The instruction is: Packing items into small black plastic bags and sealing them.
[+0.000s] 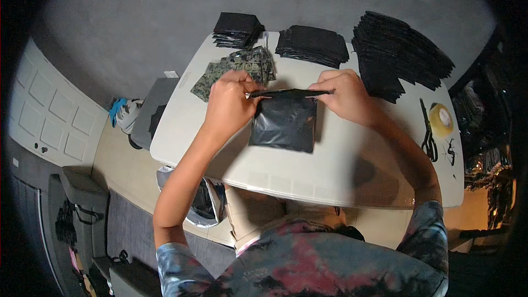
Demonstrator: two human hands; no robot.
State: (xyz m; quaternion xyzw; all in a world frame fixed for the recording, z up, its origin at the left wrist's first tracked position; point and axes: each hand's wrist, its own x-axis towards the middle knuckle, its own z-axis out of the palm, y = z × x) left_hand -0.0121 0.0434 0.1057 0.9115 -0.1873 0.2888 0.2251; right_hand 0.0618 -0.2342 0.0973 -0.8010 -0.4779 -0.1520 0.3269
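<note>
A black plastic bag (284, 127) lies in front of me on the white table (284, 173), its glossy square face up. My left hand (234, 95) pinches the left end of the bag's top strip between thumb and fingers. The strip's right end is in the pinch of my right hand (343, 95). Between the hands the strip is stretched nearly straight and raised a little. Just beyond my left hand are camouflage-patterned packets (251, 64) in clear wrapping, partly hidden by that hand.
Along the far edge stand a stack of folded black bags (237, 29), a second stack (311, 45) and a fanned pile of black sheets (396, 51). Scissors (427, 136) and a roll of clear tape (441, 119) lie at right. A lined bag (206, 210) stands below the table's front edge.
</note>
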